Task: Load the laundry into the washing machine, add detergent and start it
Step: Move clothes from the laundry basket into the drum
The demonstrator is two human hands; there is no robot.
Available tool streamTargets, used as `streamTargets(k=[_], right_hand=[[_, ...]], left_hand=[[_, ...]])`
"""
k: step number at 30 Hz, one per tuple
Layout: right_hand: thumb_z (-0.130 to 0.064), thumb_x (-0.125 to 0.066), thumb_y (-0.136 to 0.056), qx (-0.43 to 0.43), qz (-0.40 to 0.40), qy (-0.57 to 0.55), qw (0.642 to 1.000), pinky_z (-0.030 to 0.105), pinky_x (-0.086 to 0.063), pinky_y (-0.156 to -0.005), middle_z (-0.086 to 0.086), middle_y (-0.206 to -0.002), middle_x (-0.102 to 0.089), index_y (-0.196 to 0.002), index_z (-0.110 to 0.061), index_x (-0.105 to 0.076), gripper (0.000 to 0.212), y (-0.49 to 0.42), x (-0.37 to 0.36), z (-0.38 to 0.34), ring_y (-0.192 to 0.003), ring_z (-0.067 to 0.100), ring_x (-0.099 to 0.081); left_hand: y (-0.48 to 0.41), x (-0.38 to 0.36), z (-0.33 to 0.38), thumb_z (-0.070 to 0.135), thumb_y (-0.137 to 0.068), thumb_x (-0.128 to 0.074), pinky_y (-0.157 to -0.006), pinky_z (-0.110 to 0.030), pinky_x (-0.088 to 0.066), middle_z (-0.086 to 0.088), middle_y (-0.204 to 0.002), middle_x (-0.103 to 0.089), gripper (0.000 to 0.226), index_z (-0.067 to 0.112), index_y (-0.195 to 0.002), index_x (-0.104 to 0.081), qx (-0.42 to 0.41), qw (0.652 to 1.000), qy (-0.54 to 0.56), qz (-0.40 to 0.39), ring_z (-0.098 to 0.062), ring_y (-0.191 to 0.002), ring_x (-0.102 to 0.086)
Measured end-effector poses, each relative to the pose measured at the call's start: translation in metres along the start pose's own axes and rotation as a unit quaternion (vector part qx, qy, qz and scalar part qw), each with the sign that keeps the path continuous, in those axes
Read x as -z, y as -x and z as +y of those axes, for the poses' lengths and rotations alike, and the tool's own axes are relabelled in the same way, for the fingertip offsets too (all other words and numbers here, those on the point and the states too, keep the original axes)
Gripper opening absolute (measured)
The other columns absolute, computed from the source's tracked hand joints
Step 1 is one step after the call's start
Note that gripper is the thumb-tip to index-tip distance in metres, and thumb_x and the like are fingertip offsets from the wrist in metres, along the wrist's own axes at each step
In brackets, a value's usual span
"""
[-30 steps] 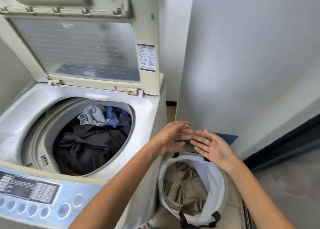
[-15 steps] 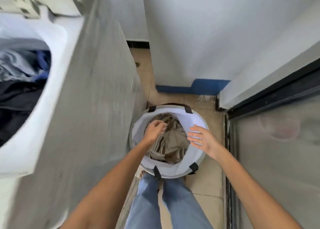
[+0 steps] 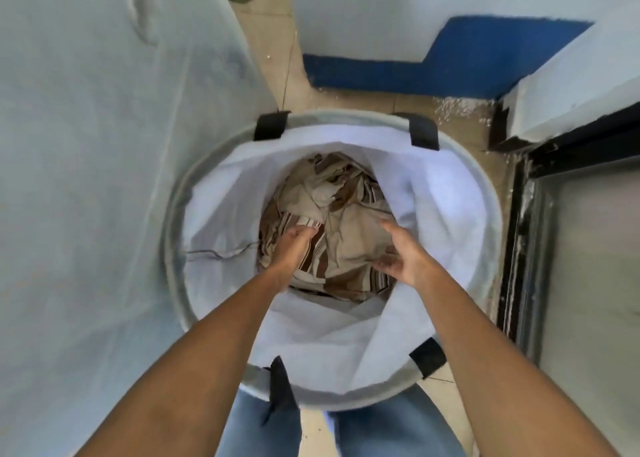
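A round laundry basket (image 3: pixel 493 210) with a white liner and black strap handles stands on the floor below me. Crumpled beige and brown-striped laundry (image 3: pixel 349 221) lies at its bottom. Both my hands reach down inside the basket. My left hand (image 3: pixel 291 248) is on the striped cloth with its fingertips curled into it. My right hand (image 3: pixel 403 254) lies against the beige cloth on the right with its fingers spread and straight. The washing machine's pale side panel (image 3: pixel 104 179) fills the left; its tub and controls are out of view.
The basket sits in a narrow gap between the machine and a black-framed sliding door (image 3: pixel 519 248) on the right. A white wall with a blue base strip (image 3: pixel 450 65) closes the far end. My jeans-clad legs (image 3: pixel 263 429) stand just behind the basket.
I have bent down from above the open tub toward the basket, so it now fills the view. Both hands went from above its rim to down onto the laundry.
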State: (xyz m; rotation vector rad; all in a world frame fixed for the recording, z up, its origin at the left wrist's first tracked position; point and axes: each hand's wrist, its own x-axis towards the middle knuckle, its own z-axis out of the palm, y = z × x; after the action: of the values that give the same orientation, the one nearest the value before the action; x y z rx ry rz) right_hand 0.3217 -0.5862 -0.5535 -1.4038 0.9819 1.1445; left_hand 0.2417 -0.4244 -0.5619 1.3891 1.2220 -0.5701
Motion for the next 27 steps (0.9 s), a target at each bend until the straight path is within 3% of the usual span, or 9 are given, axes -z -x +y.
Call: streamTargets(k=[1,3,5,7,11,14,17,23,27], right_hand=[[-0.042,-0.055,-0.088,-0.009,0.013,0.001,1.000,0.037,-0.050,-0.077,0.008,-0.122,-0.051,-0.133,-0.021,-0.042,0.051,-0.017,-0.001,0.008,-0.109,0.026,-0.051],[-0.047,-0.060,-0.083,-0.005,0.045,0.003,0.999,0.040,-0.044,-0.094,0.007,-0.138,-0.043,-0.140,-0.020,-0.033,0.068,-0.048,-0.003,0.023,-0.122,0.026,-0.044],[-0.056,-0.070,-0.068,0.016,0.098,-0.005,0.995,0.040,-0.034,-0.107,0.004,-0.145,-0.035,-0.144,-0.019,-0.024,0.097,-0.074,-0.007,0.037,-0.129,0.024,-0.038],[-0.060,-0.075,-0.058,0.027,0.161,0.009,0.987,0.042,-0.026,-0.112,0.007,-0.150,-0.025,-0.146,-0.017,-0.012,0.117,-0.096,-0.013,0.046,-0.135,0.026,-0.028],[-0.053,-0.079,-0.061,0.031,0.233,0.091,0.968,0.049,-0.019,-0.110,0.016,-0.153,0.000,-0.147,-0.024,0.008,0.126,-0.114,-0.032,0.062,-0.141,0.035,-0.008],[-0.050,-0.082,-0.058,0.059,0.227,0.119,0.965,0.049,-0.019,-0.110,0.019,-0.152,0.013,-0.145,-0.027,0.016,0.132,-0.123,-0.041,0.077,-0.142,0.036,-0.001],[-0.043,-0.084,-0.058,0.075,0.242,0.144,0.957,0.048,-0.020,-0.110,0.022,-0.152,0.006,-0.146,-0.023,0.014,0.133,-0.131,-0.038,0.083,-0.141,0.036,-0.005],[-0.021,-0.086,-0.059,0.101,0.262,0.150,0.948,0.035,-0.027,-0.107,0.018,-0.148,-0.027,-0.142,0.000,-0.012,0.114,-0.123,-0.025,0.071,-0.135,0.031,-0.031],[-0.024,-0.090,-0.048,0.101,0.255,0.134,0.952,0.034,-0.031,-0.110,0.016,-0.145,-0.036,-0.138,0.004,-0.026,0.114,-0.115,-0.022,0.058,-0.133,0.028,-0.037]], left_hand=[[-0.017,-0.003,-0.007,0.033,-0.091,-0.056,-0.093,-0.034,-0.037,-0.002,-0.114,-0.054,0.026,0.017,-0.111,-0.056,-0.005,1.000,-0.007,0.005,-0.020,-0.111,-0.047],[-0.047,-0.008,-0.015,0.032,-0.090,-0.058,-0.098,-0.030,-0.032,-0.005,-0.134,-0.049,0.047,0.013,-0.132,-0.049,-0.030,0.999,-0.023,0.010,-0.022,-0.124,-0.043],[-0.073,-0.008,-0.020,0.036,-0.086,-0.062,-0.104,-0.029,-0.028,-0.006,-0.145,-0.038,0.064,0.013,-0.141,-0.037,-0.053,0.998,-0.037,0.020,-0.023,-0.132,-0.036],[-0.098,-0.005,-0.025,0.053,-0.075,-0.067,-0.111,-0.039,-0.025,-0.007,-0.152,-0.025,0.090,0.018,-0.146,-0.025,-0.045,0.996,-0.076,0.034,-0.025,-0.138,-0.026],[-0.131,-0.002,-0.031,0.080,-0.040,-0.069,-0.113,-0.054,-0.019,-0.003,-0.157,-0.002,0.134,0.036,-0.148,-0.002,0.016,0.991,-0.120,0.050,-0.029,-0.144,-0.008],[-0.144,-0.008,-0.036,0.059,-0.060,-0.077,-0.113,-0.049,-0.017,-0.006,-0.158,0.000,0.126,0.035,-0.147,0.010,0.008,0.989,-0.147,0.002,-0.030,-0.144,-0.008],[-0.155,-0.009,-0.041,0.046,-0.061,-0.083,-0.113,-0.042,-0.018,-0.007,-0.158,-0.006,0.131,0.028,-0.148,0.013,-0.004,0.986,-0.168,-0.018,-0.027,-0.143,-0.013],[-0.155,-0.005,-0.036,0.028,-0.060,-0.087,-0.109,-0.035,-0.028,-0.012,-0.150,-0.029,0.123,0.015,-0.148,-0.003,-0.027,0.975,-0.213,0.053,-0.029,-0.136,-0.030],[-0.144,-0.003,-0.025,0.015,-0.064,-0.083,-0.101,-0.029,-0.037,-0.011,-0.141,-0.044,0.098,0.010,-0.143,-0.025,-0.025,0.980,-0.188,0.059,-0.028,-0.127,-0.043]])
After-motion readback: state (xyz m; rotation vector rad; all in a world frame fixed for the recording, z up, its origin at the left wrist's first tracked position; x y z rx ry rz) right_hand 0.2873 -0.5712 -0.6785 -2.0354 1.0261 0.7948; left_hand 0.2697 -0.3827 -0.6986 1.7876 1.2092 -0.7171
